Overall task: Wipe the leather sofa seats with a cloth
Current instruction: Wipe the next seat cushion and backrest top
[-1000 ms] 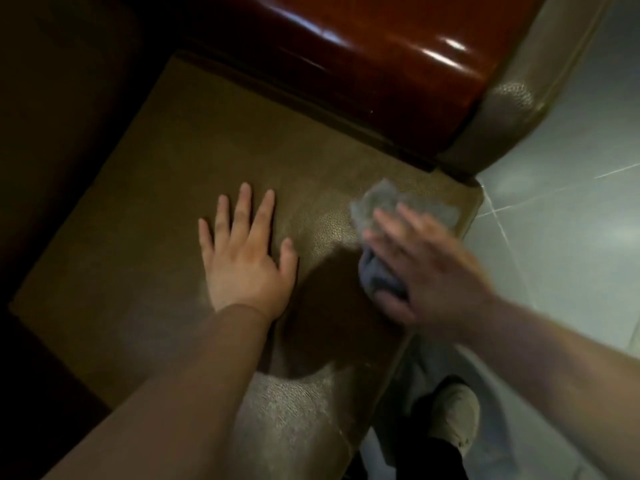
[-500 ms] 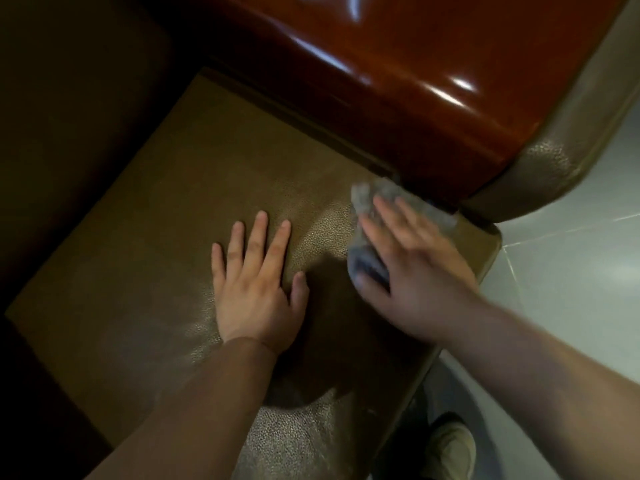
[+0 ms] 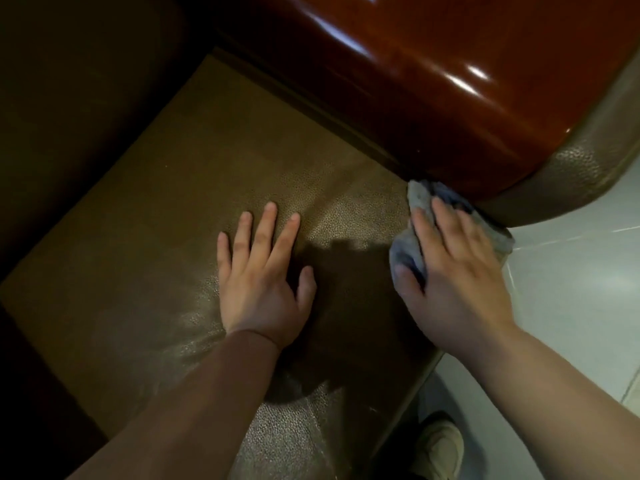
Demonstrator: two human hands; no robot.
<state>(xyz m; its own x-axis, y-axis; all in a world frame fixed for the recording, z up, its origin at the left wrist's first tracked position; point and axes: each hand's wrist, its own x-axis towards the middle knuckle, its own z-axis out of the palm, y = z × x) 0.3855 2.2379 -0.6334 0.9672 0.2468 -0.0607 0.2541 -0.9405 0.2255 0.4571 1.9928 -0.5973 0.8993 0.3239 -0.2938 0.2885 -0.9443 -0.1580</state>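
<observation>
Head view. Wiping step in hand: right hand [image 3: 457, 271] pressing the cloth [image 3: 420, 199] flat onto the seat [image 3: 207, 188], at the seat's far right corner, tight against the armrest [image 3: 433, 81] and close to the front edge. Fingers [image 3: 441, 216] of that hand laid fairly straight over the cloth, a little apart, thumb tucked at its near fold; whether the thumb truly pinches it, cannot tell. Left hand [image 3: 259, 271] flat on mid-seat, fingers spread, holding nothing, seemingly bracing.

Next move, as a judgement: sweeping back from the corner across the rest of the seat, with steady downward pressure to keep the cloth from bunching.

Cloth grey-blue, soft, crumpled. Seat olive-brown leather, pebbled grain, faint crease and sheen near the front. Armrest glossy red-brown, hard and rounded, capped in grained leather. Floor [image 3: 571, 289] pale, smooth tile. Shoe [image 3: 440, 448] below the seat edge.
</observation>
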